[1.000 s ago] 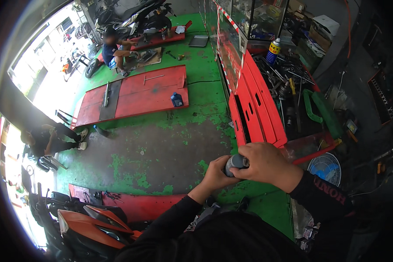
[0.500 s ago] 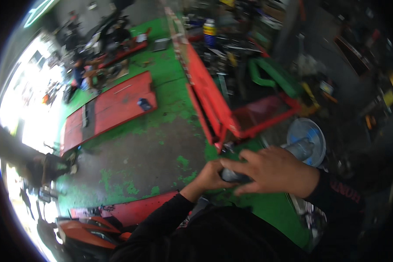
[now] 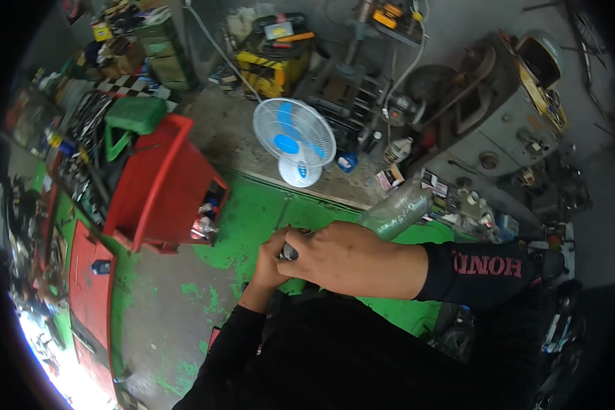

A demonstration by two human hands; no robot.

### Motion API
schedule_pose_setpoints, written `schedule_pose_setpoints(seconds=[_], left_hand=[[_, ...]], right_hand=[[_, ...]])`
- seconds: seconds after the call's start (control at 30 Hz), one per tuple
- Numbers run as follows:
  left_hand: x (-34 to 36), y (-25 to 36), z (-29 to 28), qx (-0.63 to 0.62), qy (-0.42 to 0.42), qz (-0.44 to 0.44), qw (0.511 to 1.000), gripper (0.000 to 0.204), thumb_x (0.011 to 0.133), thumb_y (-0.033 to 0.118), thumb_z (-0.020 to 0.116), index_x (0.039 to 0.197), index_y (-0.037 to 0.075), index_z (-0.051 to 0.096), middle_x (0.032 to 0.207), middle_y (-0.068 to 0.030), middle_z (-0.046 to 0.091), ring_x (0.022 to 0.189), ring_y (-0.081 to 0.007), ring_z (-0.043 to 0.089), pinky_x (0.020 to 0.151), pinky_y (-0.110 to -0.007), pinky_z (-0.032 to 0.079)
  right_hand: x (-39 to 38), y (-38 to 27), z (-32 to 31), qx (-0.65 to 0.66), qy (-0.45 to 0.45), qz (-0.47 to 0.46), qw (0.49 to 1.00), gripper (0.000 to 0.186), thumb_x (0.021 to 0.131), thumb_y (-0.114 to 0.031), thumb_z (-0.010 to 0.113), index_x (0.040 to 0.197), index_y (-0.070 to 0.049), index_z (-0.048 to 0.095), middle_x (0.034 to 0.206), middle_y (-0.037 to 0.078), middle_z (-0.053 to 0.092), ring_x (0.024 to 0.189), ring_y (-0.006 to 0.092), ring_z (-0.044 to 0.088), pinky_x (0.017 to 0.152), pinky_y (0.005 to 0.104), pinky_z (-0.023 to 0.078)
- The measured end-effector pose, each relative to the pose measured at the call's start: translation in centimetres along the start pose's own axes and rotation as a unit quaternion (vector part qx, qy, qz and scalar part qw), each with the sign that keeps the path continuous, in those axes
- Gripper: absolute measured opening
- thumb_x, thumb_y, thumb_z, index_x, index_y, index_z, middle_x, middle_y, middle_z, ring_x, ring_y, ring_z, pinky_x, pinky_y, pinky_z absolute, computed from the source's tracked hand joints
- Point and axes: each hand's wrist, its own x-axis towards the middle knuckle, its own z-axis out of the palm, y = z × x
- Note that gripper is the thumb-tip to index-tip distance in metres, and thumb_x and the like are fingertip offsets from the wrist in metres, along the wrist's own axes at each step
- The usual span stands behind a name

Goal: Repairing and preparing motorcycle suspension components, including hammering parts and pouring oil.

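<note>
My left hand and my right hand are closed together in front of my body. Between their fingers shows the dark grey, rounded end of a piece, mostly covered by the hands. From behind my right forearm juts a long, clear greenish plastic bottle or sleeve, slanting up to the right. It lines up with the grey piece, but my arm hides the stretch between, so I cannot tell whether they are joined.
A red tool cart stands left, a green case on top. Ahead is a white and blue fan before a yellow machine. A grey metal cabinet stands right. A red lift platform lies far left on the green floor.
My view has swung to the right, bringing the fan and cabinet toward the middle. Both hands remain on the grey piece; the fingers of my right hand, spread before, are now folded in.
</note>
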Motion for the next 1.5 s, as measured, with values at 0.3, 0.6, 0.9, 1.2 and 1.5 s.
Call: schedule_pose_setpoints(seconds=[0.3, 0.6, 0.9, 1.2, 1.5], left_hand=[[10.9, -6.4, 12.9, -0.086, -0.148, -0.044, 0.984, 0.057, 0.065, 0.011, 0.091, 0.116, 0.003, 0.069, 0.109, -0.0120, 0.071, 0.098, -0.0283, 0.067, 0.099, -0.042, 0.049], [20.0, -17.4, 25.4, -0.071, -0.187, -0.017, 0.980, 0.062, 0.064, 0.007, 0.085, 0.123, 0.004, 0.065, 0.124, -0.0107, 0.066, 0.120, -0.0331, 0.056, 0.107, -0.043, 0.043], [22.3, -45.9, 36.6, -0.071, -0.138, -0.089, 0.984, 0.063, 0.071, 0.004, 0.090, 0.127, 0.005, 0.061, 0.131, -0.0108, 0.064, 0.118, -0.0235, 0.064, 0.102, -0.037, 0.051], [22.1, -68.4, 44.2, -0.063, -0.102, -0.092, 0.989, 0.059, 0.072, 0.006, 0.091, 0.123, 0.003, 0.061, 0.121, -0.0111, 0.068, 0.112, -0.0204, 0.066, 0.096, -0.035, 0.053], [22.6, -74.3, 47.7, -0.048, -0.053, -0.078, 0.994, 0.064, 0.074, 0.011, 0.092, 0.127, 0.003, 0.056, 0.117, -0.0102, 0.066, 0.106, -0.0206, 0.066, 0.091, -0.037, 0.055]], right_hand=[[-8.2, 10.1, 6.0, 0.104, -0.101, 0.349, 0.926, 0.041, 0.091, -0.037, 0.071, 0.103, 0.000, 0.059, 0.080, 0.013, 0.066, 0.068, 0.0256, 0.071, 0.060, 0.0349, 0.055], [-20.0, 22.9, 14.3, 0.113, 0.010, 0.409, 0.905, 0.039, 0.084, -0.012, 0.067, 0.122, -0.011, 0.059, 0.095, 0.014, 0.064, 0.071, 0.0323, 0.070, 0.062, 0.0422, 0.056], [-30.5, 34.5, 53.0, 0.270, 0.100, 0.703, 0.650, 0.040, 0.085, -0.028, 0.074, 0.119, -0.011, 0.062, 0.094, 0.019, 0.073, 0.090, 0.0394, 0.071, 0.077, 0.0499, 0.056], [-30.2, 38.6, 88.0, 0.204, 0.008, 0.679, 0.705, 0.041, 0.081, -0.028, 0.076, 0.118, -0.014, 0.065, 0.102, 0.020, 0.071, 0.097, 0.0417, 0.069, 0.085, 0.0508, 0.055], [-29.0, 39.6, 89.0, 0.226, 0.047, 0.716, 0.659, 0.076, 0.079, -0.026, 0.080, 0.144, -0.010, 0.045, 0.121, 0.027, 0.065, 0.110, 0.0430, 0.067, 0.094, 0.0478, 0.055]])
